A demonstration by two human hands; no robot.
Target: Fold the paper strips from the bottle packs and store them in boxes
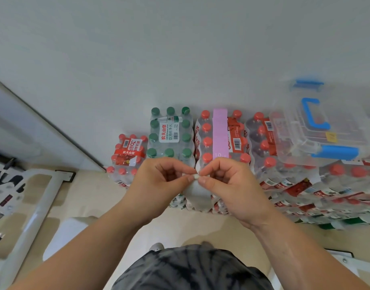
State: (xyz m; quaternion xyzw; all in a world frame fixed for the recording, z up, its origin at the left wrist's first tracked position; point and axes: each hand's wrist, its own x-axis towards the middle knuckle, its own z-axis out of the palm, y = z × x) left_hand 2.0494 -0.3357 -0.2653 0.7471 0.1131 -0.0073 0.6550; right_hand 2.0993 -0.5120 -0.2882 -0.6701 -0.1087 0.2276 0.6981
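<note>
The white label on the green-capped pack (169, 130) reads "农夫山泉" in red and "饮用纯净水" in green, with a barcode beside them. The small red-capped pack (128, 151) at the left carries "农夫山泉" on its red band and a large "30" above it. The purple strip (220, 132) shows "10" near its lower end.

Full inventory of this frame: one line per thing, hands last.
purple strip: one, lilac, lying across a red-cap pack
paper bit: one, white, between both hands' fingertips
green-cap pack: one, clear, by the wall
red-cap packs: several, clear with red labels, stacked along the wall
box: one, clear with blue handle and latches, on the right-hand packs
left hand: one, pinches the paper bit
right hand: one, pinches the paper bit
</note>
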